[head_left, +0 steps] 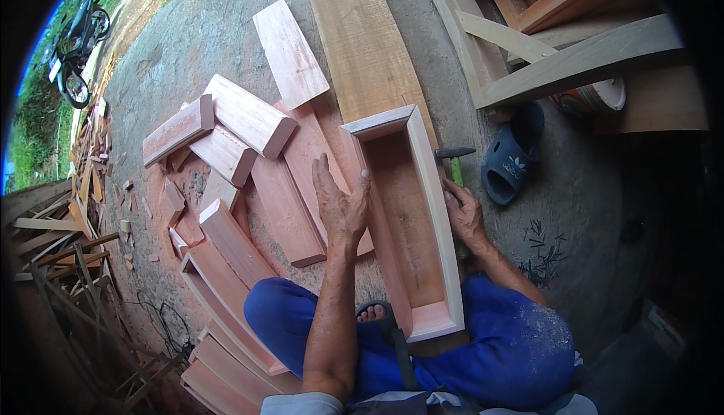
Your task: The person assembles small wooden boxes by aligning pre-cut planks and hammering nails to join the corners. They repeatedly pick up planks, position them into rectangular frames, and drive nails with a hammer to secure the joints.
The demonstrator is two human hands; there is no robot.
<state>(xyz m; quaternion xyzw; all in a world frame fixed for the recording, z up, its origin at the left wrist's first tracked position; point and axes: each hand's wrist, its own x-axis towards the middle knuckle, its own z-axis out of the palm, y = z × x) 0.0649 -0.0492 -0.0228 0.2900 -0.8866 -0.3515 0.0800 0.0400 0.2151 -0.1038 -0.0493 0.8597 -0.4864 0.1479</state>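
A long wooden box (411, 219), pale-rimmed with a recessed inner panel, lies lengthwise before me, its near end between my legs. Beside its left wall, my left hand (343, 205) is raised with fingers stretched and thumb apart, holding nothing. My right hand (465, 215) has its fingers bent against the outer right side of the box, gripping that edge; part of its fingertips is hidden. A hammer (455, 154) with a dark head and green handle lies on the floor, partly beneath my right hand.
Pinkish wood blocks (253, 117) and boards lie in a pile at left, with curved pieces (226, 317) nearer me. A long plank (369, 45) stretches away. At right are a blue slipper (514, 155), scattered nails (544, 253) and a wooden frame (581, 68). A motorbike (75, 49) stands far left.
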